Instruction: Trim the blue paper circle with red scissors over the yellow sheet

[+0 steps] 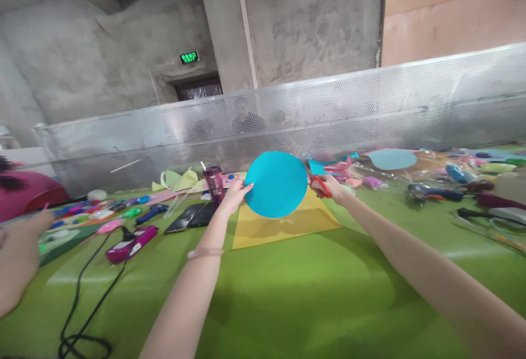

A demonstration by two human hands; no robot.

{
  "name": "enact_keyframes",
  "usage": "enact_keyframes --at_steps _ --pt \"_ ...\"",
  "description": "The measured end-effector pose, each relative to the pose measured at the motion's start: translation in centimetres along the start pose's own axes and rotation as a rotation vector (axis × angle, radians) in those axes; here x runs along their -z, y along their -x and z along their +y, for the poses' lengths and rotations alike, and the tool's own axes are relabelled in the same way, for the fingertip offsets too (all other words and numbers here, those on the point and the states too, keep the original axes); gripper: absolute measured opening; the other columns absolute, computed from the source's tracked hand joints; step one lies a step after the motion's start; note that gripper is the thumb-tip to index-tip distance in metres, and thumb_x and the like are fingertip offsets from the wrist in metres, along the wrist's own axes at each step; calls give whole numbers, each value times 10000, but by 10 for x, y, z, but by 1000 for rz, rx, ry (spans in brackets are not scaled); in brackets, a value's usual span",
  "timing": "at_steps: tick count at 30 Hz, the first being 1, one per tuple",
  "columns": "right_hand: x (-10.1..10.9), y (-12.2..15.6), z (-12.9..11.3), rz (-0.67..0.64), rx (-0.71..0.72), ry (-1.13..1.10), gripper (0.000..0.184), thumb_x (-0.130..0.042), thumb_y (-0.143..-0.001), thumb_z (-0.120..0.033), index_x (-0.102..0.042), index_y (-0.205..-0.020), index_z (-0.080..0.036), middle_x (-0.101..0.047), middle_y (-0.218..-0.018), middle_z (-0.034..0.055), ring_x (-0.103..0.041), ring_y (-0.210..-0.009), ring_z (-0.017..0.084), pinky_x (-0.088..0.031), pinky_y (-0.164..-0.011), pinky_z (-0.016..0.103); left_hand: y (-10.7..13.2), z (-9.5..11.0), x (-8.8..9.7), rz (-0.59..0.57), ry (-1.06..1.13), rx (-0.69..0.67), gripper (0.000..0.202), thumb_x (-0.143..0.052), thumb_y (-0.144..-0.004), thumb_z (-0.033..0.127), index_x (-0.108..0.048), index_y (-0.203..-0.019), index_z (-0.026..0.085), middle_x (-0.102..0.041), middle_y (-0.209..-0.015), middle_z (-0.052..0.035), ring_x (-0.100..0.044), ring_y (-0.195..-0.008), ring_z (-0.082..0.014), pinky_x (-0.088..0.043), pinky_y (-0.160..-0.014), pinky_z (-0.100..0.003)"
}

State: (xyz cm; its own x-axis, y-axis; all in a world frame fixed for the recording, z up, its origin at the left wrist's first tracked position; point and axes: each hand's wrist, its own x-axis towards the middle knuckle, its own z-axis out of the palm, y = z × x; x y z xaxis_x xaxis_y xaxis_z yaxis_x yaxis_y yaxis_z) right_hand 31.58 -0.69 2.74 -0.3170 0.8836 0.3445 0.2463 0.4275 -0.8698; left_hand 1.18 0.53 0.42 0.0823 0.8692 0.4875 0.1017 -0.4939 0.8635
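My left hand (235, 193) pinches the left edge of a round turquoise paper disc (275, 183), holding it upright above the green table (287, 293). My right hand (329, 186) grips red-handled scissors (321, 183) at the disc's right edge; the blades are mostly hidden behind the paper. Under the disc lies a yellow paper sheet (283, 222), flat on the table.
A purple tumbler with a straw (214, 183), two dark phones (193, 215), a magenta device with a black cable (131, 243) and coloured clutter lie left. Glue guns (435, 192), a pale blue disc (392, 159) and paper scraps lie right. Another person's arm (16, 260) enters at left. A perforated metal barrier (329, 112) backs the table.
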Motion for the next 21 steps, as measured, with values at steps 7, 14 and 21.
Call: enact_keyframes --at_steps 7,14,21 --pt "-2 0 -1 16 -12 -19 116 -512 -648 -234 -454 -574 -165 -423 -436 -31 -363 -397 70 -323 -410 214 0 0 -1 12 -4 13 444 -678 -619 421 -606 -947 131 -654 -842 -83 -584 -844 -238 -433 -750 -358" --pt "-4 2 -5 44 -14 12 196 -526 -669 -287 -438 -539 -170 -430 -432 -24 -378 -393 74 -333 -408 219 -1 0 -1 17 -22 14 433 -676 -618 424 -604 -933 135 -649 -818 -75 -580 -842 -236 -430 -747 -350" --pt "-5 3 -4 54 -9 11 202 -547 -666 -291 -450 -539 -169 -438 -440 -22 -390 -381 70 -352 -404 215 -2 0 0 38 -41 -22 461 -653 -636 436 -578 -991 153 -645 -834 -66 -577 -850 -224 -424 -764 -350"
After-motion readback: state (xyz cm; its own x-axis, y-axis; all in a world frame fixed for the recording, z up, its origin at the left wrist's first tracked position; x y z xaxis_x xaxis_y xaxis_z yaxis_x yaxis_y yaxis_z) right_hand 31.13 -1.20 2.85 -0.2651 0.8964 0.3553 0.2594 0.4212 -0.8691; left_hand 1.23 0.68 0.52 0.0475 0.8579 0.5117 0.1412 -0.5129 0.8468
